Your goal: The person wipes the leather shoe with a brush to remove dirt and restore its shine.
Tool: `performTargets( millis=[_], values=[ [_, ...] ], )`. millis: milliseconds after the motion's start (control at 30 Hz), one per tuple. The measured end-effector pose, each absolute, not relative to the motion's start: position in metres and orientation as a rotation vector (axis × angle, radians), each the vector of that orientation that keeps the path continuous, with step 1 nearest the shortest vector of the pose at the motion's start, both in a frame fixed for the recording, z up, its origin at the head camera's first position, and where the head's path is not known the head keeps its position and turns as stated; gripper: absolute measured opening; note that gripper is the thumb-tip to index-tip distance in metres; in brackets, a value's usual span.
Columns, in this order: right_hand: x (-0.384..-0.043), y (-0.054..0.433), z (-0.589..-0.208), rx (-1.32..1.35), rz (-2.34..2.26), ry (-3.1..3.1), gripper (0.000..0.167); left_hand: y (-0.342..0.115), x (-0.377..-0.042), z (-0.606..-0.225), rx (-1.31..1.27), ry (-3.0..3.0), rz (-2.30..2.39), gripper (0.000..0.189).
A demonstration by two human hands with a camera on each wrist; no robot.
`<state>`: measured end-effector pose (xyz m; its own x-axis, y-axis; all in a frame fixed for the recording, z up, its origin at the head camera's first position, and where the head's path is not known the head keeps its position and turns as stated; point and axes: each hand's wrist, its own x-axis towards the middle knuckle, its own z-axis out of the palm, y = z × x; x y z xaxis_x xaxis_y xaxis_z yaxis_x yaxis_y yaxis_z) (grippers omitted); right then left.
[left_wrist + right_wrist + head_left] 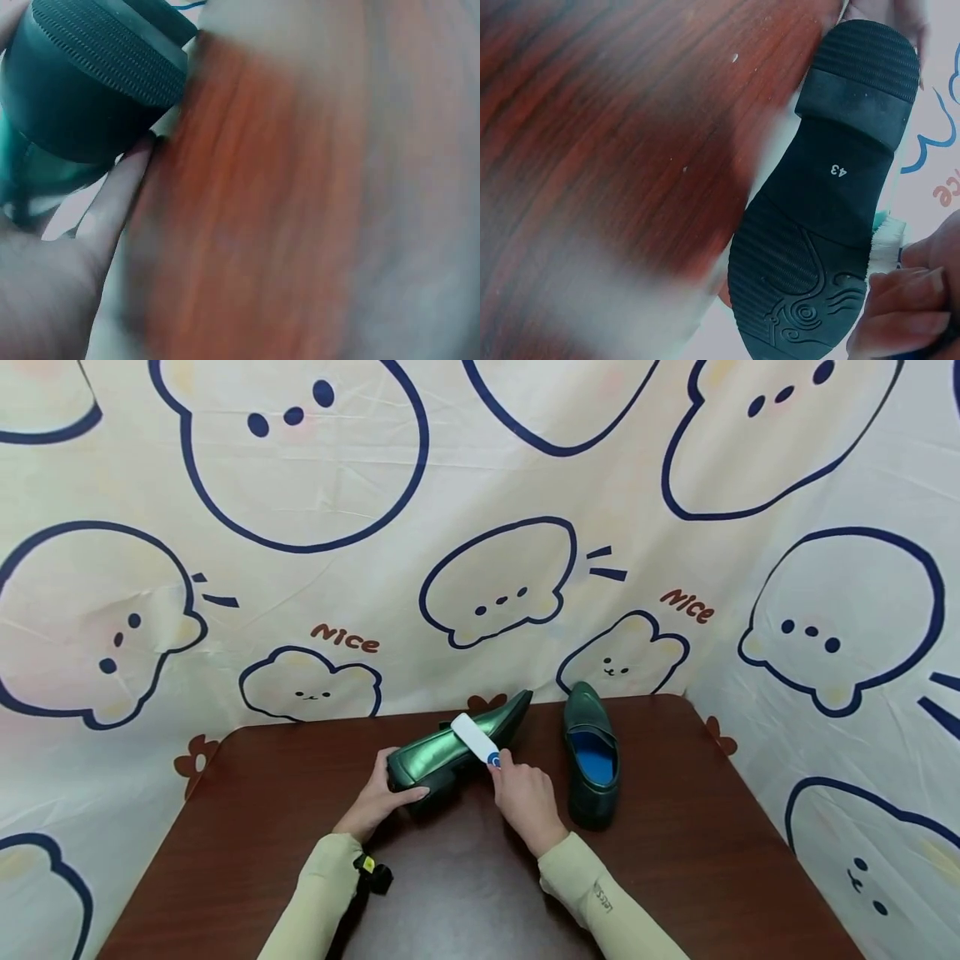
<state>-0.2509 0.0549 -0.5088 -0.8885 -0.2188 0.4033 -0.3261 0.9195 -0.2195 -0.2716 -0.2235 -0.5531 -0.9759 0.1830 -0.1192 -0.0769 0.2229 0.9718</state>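
Note:
A dark green loafer point(431, 754) lies tilted on its side in my left hand point(382, 797), which grips it by the heel. In the right wrist view its black sole point(836, 187) faces the camera, marked 43. My right hand point(527, 795) holds a white brush point(475, 738) with a blue mark near the grip. White bristles point(886, 244) touch the side of the shoe's upper. The left wrist view shows the ridged heel point(97, 67) against the left hand's fingers. A second green loafer point(591, 752) with a blue insole stands upright right of my right hand.
Both shoes are over a dark brown wooden table point(675, 860). Behind and at the sides hangs a white cloth point(495, 485) printed with cartoon faces, close to the table's back edge. A black strap with a yellow tag point(372, 872) is at my left wrist.

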Motion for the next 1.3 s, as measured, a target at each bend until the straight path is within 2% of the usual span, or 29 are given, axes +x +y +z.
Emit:
performTargets(
  millis=[267, 500, 700, 867, 1033, 1300],
  values=[
    [-0.244, 0.055, -0.512, 0.408, 0.414, -2.763, 0.026, -0.189, -0.279, -0.536, -0.024, 2.864, 1.444, 0.066],
    [-0.241, 0.053, -0.507, 0.499, 0.513, -2.784, 0.026, -0.186, -0.277, -0.533, 0.092, 2.862, 1.588, 0.052],
    [-0.235, 0.045, -0.504, 0.627, 0.567, -2.753, 0.024, -0.215, -0.284, -0.524, 0.270, 2.939, 1.483, 0.052],
    [-0.234, 0.040, -0.513, 0.673, 0.489, -2.710, 0.023, -0.227, -0.284, -0.529, 0.270, 3.002, 1.486, 0.055],
    [-0.240, 0.044, -0.517, 0.587, 0.360, -2.658, 0.025, -0.225, -0.285, -0.533, 0.282, 3.030, 1.518, 0.057],
    [-0.253, 0.062, -0.503, 0.403, 0.434, -2.683, 0.026, -0.221, -0.284, -0.529, 0.311, 3.085, 1.519, 0.055]
  ],
)
